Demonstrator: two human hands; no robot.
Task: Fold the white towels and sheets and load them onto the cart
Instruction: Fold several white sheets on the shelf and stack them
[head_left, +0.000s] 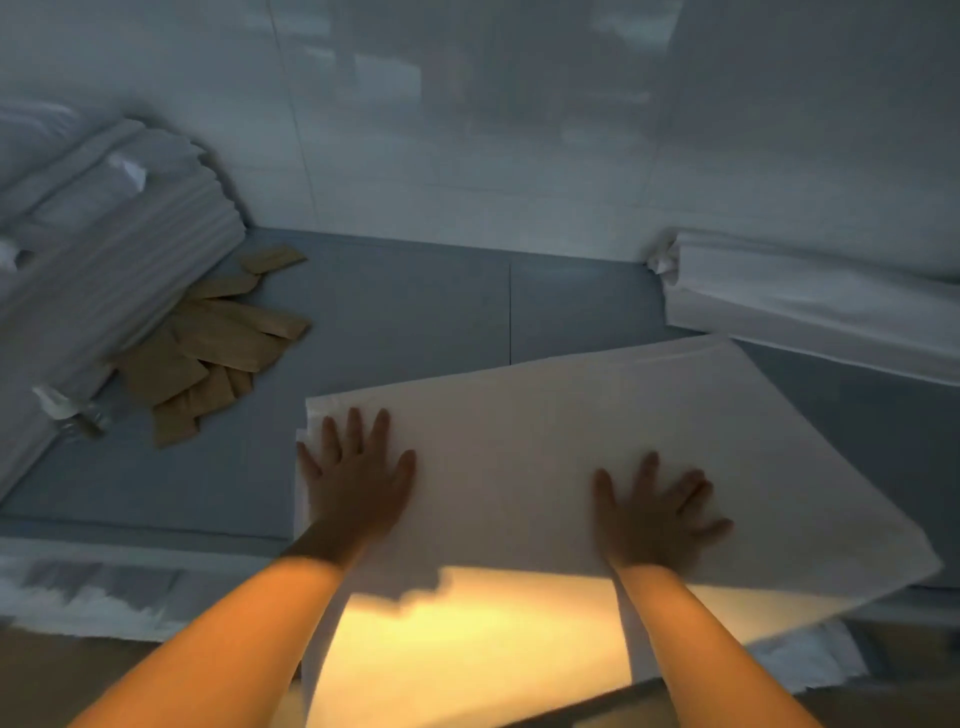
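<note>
Here, left hand (356, 475) and right hand (657, 512), fingers spread, flat atop folded sheet (571, 431)

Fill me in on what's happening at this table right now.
A person is pressing both hands flat, fingers spread, on a folded white sheet lying on the grey table: left hand near its left edge, right hand toward the middle. The sheet's near edge hangs over the table's front. A stack of folded white linens sits at the left with brown paper packets beside it, and another folded pile lies at the right. No cart is in view.
</note>
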